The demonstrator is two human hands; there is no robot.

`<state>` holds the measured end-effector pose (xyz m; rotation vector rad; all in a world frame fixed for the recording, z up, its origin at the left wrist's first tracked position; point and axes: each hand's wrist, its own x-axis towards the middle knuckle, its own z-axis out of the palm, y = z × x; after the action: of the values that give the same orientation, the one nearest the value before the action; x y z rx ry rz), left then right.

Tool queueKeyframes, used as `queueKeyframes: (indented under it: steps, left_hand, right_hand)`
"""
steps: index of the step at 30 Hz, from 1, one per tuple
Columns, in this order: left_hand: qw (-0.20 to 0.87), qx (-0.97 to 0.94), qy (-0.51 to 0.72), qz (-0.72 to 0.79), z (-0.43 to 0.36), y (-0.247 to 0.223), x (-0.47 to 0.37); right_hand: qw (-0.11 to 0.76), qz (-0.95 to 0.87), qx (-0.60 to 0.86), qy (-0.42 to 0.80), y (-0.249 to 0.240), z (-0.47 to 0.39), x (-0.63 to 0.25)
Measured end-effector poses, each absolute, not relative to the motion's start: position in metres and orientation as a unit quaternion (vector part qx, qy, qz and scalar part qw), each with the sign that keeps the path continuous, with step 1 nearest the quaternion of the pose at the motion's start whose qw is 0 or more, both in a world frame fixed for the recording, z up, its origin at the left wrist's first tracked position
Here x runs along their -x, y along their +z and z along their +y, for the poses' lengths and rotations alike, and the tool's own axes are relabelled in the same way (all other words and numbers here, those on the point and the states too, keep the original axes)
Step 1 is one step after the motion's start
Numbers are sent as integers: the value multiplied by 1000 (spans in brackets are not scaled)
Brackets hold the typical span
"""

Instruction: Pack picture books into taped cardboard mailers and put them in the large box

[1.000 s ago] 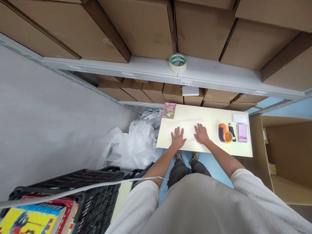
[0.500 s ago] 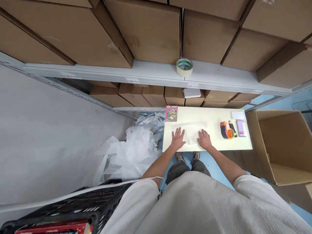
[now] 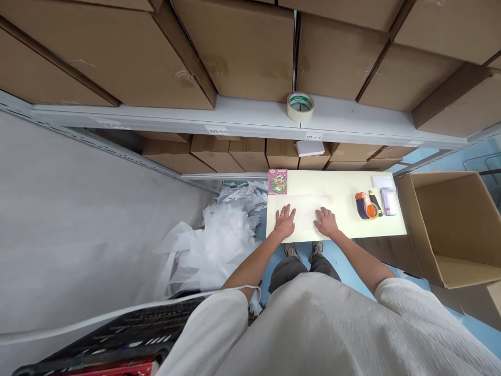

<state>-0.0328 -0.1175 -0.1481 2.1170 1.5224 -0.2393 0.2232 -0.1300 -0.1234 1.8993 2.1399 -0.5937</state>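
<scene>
A thin, whitish translucent sheet (image 3: 304, 213) lies flat on the cream tabletop (image 3: 324, 180), its edges hard to make out. My left hand (image 3: 285, 221) rests palm down on the sheet's left part with the fingers spread. On its right part lies my right hand (image 3: 326, 221), also flat, fingers slightly apart. Neither hand grips anything. Beyond my left hand, at the table's far left corner, is a pink booklet (image 3: 277, 182) with a colourful picture. Right of my right hand sits an orange tape dispenser (image 3: 366, 205) with a roll of tape.
Beside the dispenser lie a purple-and-white packet (image 3: 389, 201) and a white card (image 3: 382, 181). An open carton (image 3: 450, 230) stands at the right. White sheets (image 3: 223, 240) are heaped on the left. A tape roll (image 3: 300, 107) sits on the boxed shelf; a black crate (image 3: 129, 334) is lower left.
The creases visible in the sheet between my hands have smoothed out. My right hand has shifted slightly left, and the camera view has moved a little.
</scene>
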Motion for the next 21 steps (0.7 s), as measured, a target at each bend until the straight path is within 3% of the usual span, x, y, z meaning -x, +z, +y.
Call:
queueKeyframes:
  steps: [10, 17, 21]
  left_hand:
    - [262, -782, -66, 562, -132, -144, 46]
    - [232, -751, 16, 618, -93, -138, 53]
    - [242, -742, -4, 625, -73, -144, 54]
  right_hand:
    - [90, 717, -658, -213, -116, -127, -214]
    - [-127, 594, -695, -384, -133, -58, -155]
    - [-232, 472, -699, -484, -146, -15, -109]
